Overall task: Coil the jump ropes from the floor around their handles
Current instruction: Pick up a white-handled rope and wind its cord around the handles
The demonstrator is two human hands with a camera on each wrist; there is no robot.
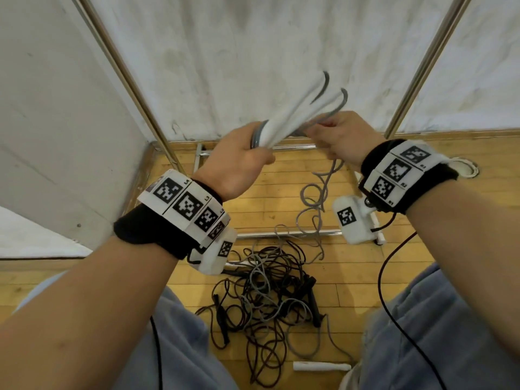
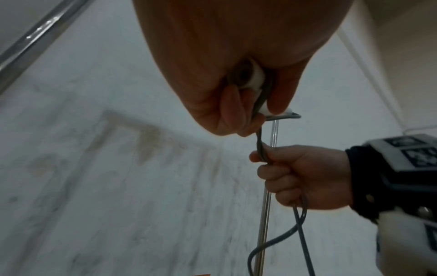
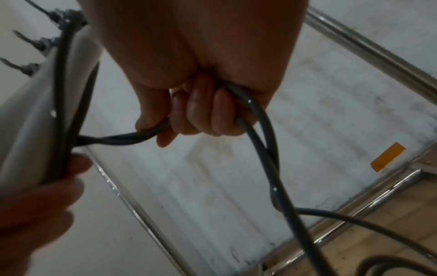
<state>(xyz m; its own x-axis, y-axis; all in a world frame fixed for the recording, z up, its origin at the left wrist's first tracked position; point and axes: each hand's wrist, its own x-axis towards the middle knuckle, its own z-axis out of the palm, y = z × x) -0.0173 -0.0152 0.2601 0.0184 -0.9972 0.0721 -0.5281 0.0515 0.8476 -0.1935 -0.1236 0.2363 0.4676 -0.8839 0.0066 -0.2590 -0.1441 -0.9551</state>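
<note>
My left hand [image 1: 244, 156] grips a bundle of white handles [image 1: 292, 114], held up at chest height and pointing up and right. A grey rope [image 1: 318, 198] runs across the handles into my right hand [image 1: 340, 136], which grips two strands of it just right of the bundle. The rest hangs in loops to the floor. The left wrist view shows my left hand [image 2: 236, 104] round a handle [image 2: 256, 78] and the right hand [image 2: 295, 175] below. In the right wrist view, my right hand [image 3: 201, 112] closes on the grey rope [image 3: 260, 134] beside the handles [image 3: 30, 112].
A tangled pile of black and grey ropes [image 1: 267, 291] lies on the wooden floor between my knees, with a black handle [image 1: 313, 305] and a loose white handle [image 1: 320, 366]. Metal frame poles [image 1: 132, 88] and a white sheet [image 1: 267, 52] stand ahead, with a concrete wall on the left.
</note>
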